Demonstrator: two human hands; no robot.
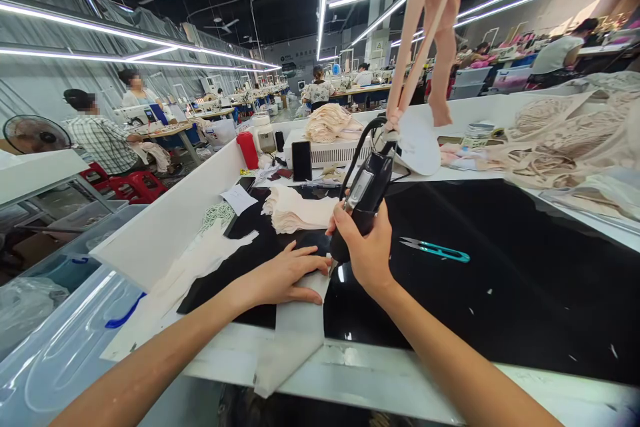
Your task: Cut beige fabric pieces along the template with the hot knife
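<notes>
Forearms [165,351] reach in from five and seven o'clock. Left hand [283,280] lies spread on the cloth [300,330] at six; right hand [370,253] grips the tool [366,190] near centre; snips [445,251] lie at four. Probably edge-trimming; next calls for steady guiding, left hand clear.

I have the left forearm [175,340] and right forearm [450,347] angling in from the lower corners, bare. My left hand [286,281] lies palm down, fingers stretched rightward, thumb apart. My right hand [369,250] curls in a grip; its fingers seem mostly hidden.
</notes>
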